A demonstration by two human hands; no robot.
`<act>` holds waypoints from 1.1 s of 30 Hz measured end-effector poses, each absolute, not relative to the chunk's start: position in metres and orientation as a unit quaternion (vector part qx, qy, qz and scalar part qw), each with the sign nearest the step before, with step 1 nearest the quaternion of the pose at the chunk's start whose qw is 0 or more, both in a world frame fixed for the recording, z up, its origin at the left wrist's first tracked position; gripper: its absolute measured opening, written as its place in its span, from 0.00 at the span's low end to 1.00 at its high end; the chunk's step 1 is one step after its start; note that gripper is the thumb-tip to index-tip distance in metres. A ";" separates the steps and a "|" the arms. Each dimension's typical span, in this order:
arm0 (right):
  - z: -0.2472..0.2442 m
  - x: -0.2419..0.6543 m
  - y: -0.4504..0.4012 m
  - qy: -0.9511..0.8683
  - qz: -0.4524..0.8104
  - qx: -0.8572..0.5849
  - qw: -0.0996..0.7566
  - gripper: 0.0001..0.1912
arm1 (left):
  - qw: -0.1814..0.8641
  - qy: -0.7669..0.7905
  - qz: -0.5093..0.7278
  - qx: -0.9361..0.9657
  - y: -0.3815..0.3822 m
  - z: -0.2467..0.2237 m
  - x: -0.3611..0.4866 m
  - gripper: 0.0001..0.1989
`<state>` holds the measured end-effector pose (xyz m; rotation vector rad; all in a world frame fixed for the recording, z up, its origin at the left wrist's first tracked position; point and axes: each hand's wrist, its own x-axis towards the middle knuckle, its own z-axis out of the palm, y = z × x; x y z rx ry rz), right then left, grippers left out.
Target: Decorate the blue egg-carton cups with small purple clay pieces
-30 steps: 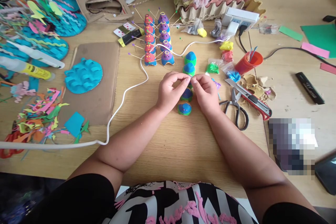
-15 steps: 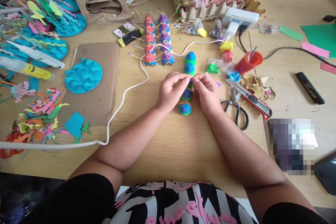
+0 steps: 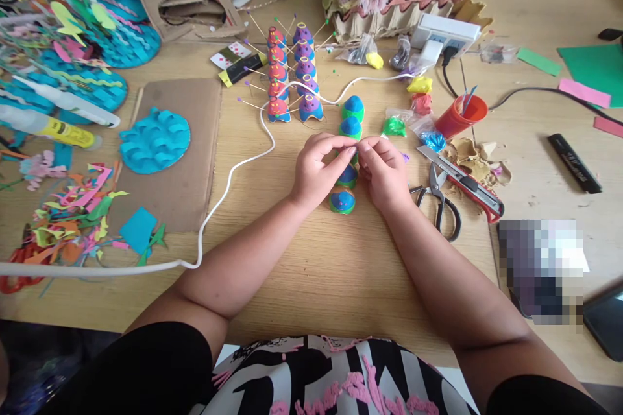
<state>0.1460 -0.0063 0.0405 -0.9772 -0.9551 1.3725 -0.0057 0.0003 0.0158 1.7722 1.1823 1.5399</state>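
My left hand (image 3: pixel 324 165) and my right hand (image 3: pixel 384 168) meet fingertip to fingertip, both pinched closed over the middle of a row of blue-and-green clay-covered egg-carton cups (image 3: pixel 342 201). Whatever lies between the fingertips is too small or hidden to make out. The nearest cup carries small pink dots; the middle of the row is partly covered by my fingers. Beyond, to the left, stand a row of red cups (image 3: pixel 278 109) and a row of purple cups (image 3: pixel 310 107) with drawn faces and pins sticking out. Beside my right hand lie black-handled scissors (image 3: pixel 435 198).
A box cutter (image 3: pixel 462 181), an orange cup (image 3: pixel 462 115) and bags of coloured clay (image 3: pixel 394 126) lie to the right. A white cable (image 3: pixel 228 185) crosses the table. Cardboard (image 3: pixel 195 201) bearing a blue clay disc (image 3: pixel 154 141) and paper scraps (image 3: pixel 78 214) are on the left.
My joined fingertips have shifted very slightly to the right. Otherwise the table looks the same.
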 end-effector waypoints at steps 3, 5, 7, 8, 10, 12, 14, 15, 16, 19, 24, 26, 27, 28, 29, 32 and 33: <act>0.041 0.146 -0.006 -0.402 0.592 -0.410 0.565 0.27 | 0.245 0.432 0.569 0.655 0.000 0.016 -0.006 0.09; 0.041 0.146 -0.006 -0.399 0.597 -0.407 0.564 0.27 | 0.240 0.426 0.574 0.656 0.000 0.016 -0.006 0.08; 0.041 0.146 -0.006 -0.395 0.600 -0.405 0.566 0.26 | 0.237 0.423 0.575 0.659 0.000 0.017 -0.006 0.07; 0.041 0.147 -0.006 -0.394 0.600 -0.405 0.566 0.26 | 0.236 0.424 0.573 0.660 0.000 0.017 -0.006 0.07; 0.040 0.147 -0.006 -0.393 0.601 -0.409 0.564 0.26 | 0.238 0.429 0.567 0.662 0.000 0.017 -0.006 0.09; 0.040 0.147 -0.006 -0.393 0.601 -0.416 0.558 0.27 | 0.238 0.432 0.563 0.662 0.000 0.016 -0.006 0.10; 0.040 0.147 -0.006 -0.393 0.603 -0.417 0.555 0.27 | 0.237 0.431 0.563 0.664 0.000 0.016 -0.007 0.11; 0.040 0.148 -0.006 -0.394 0.604 -0.416 0.555 0.28 | 0.235 0.429 0.563 0.666 0.000 0.016 -0.007 0.11; 0.040 0.148 -0.006 -0.394 0.604 -0.414 0.555 0.28 | 0.234 0.427 0.564 0.667 0.000 0.016 -0.007 0.11; 0.040 0.148 -0.006 -0.397 0.605 -0.412 0.553 0.28 | 0.230 0.422 0.568 0.668 0.001 0.016 -0.007 0.10; 0.040 0.148 -0.005 -0.397 0.605 -0.410 0.555 0.29 | 0.233 0.412 0.581 0.662 0.002 0.014 -0.007 0.09; 0.041 0.147 -0.005 -0.397 0.608 -0.408 0.553 0.29 | 0.235 0.411 0.585 0.658 0.002 0.013 -0.007 0.10; 0.041 0.147 -0.006 -0.398 0.610 -0.407 0.552 0.29 | 0.236 0.411 0.587 0.656 0.002 0.013 -0.006 0.10; 0.042 0.147 -0.006 -0.398 0.611 -0.407 0.551 0.29 | 0.239 0.411 0.588 0.654 0.002 0.013 -0.006 0.11; 0.042 0.147 -0.006 -0.396 0.612 -0.407 0.551 0.29 | 0.242 0.413 0.586 0.654 0.002 0.013 -0.006 0.13; 0.043 0.147 -0.006 -0.392 0.612 -0.410 0.551 0.28 | 0.252 0.428 0.575 0.650 0.001 0.016 -0.006 0.20; 0.043 0.147 -0.006 -0.390 0.612 -0.411 0.552 0.28 | 0.253 0.436 0.575 0.644 0.000 0.017 -0.006 0.22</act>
